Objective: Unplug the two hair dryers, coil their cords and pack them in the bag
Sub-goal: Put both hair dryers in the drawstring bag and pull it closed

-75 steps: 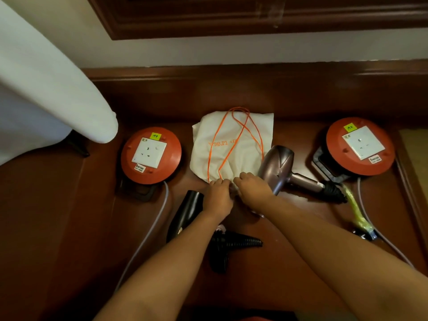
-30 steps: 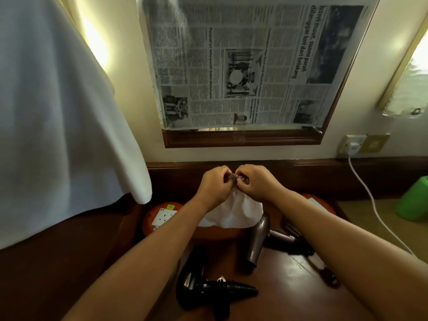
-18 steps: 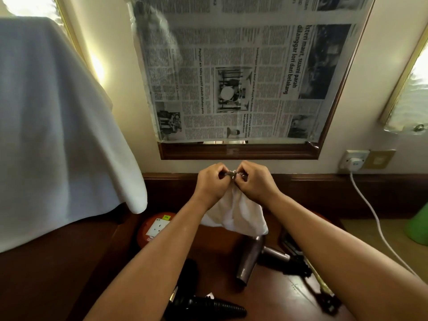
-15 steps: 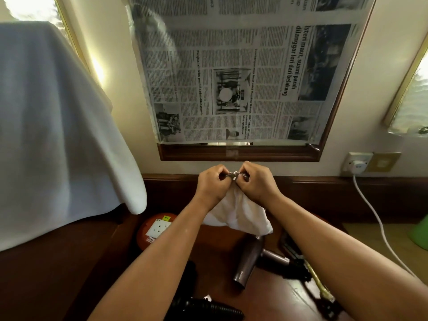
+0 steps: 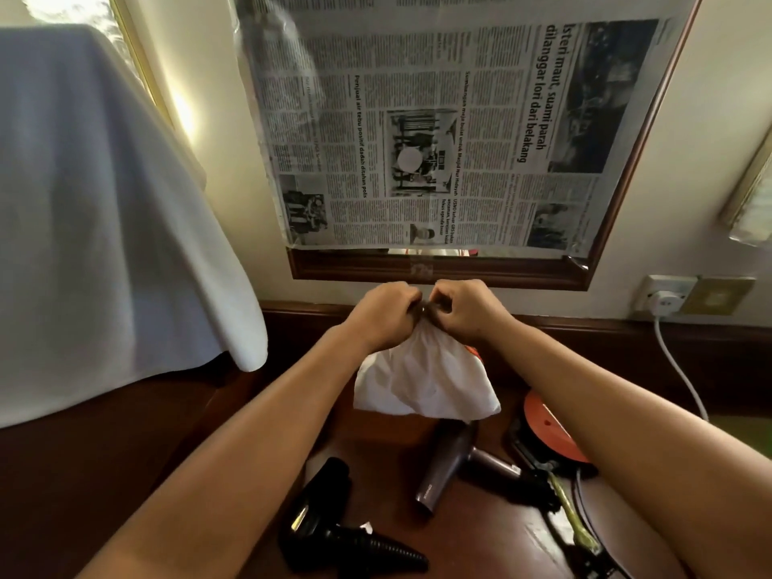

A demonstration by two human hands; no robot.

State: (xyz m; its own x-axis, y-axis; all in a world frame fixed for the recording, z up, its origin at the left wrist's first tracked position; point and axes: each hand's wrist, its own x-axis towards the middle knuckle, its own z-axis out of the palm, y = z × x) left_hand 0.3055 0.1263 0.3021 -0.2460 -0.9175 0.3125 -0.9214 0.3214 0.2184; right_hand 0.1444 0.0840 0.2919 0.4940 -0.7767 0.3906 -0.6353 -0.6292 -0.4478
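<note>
A white cloth bag (image 5: pixel 422 382) hangs in the air above the wooden table (image 5: pixel 480 532). My left hand (image 5: pixel 386 315) and my right hand (image 5: pixel 468 309) pinch its top edge side by side, knuckles almost touching. Below the bag lies a brown hair dryer (image 5: pixel 449 465) with its handle pointing right. A black hair dryer (image 5: pixel 321 516) with a ribbed cord sleeve lies near the front edge. Its cord is out of view.
An orange cable reel (image 5: pixel 551 428) sits right of the brown dryer, partly behind my right arm. A white plug and cable (image 5: pixel 668 305) occupy the wall socket at right. A white cloth (image 5: pixel 104 227) drapes at left. Newspaper (image 5: pixel 438 131) covers the framed panel on the wall.
Both hands lifted the bag off the table and hold it up by its top edge. The view tilted up, then back down a little; the left cable reel is hidden now.
</note>
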